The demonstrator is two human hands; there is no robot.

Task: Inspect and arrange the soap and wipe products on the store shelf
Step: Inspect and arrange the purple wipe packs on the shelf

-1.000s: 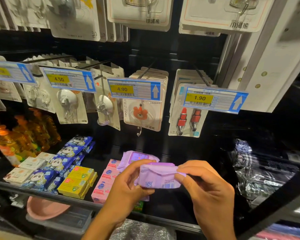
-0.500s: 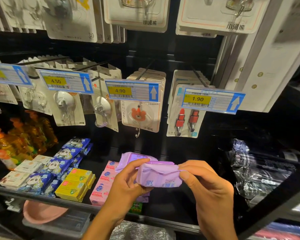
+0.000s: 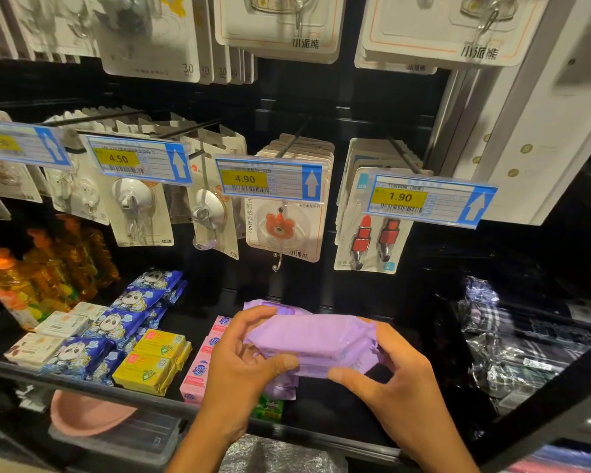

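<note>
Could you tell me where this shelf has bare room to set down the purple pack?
Bare shelf lies right of the held purple pack, up to the plastic-wrapped plaid goods. Leftward, pink boxes, yellow boxes and blue packs crowd together.

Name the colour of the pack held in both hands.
Light purple pack, shown in the head view.
</note>
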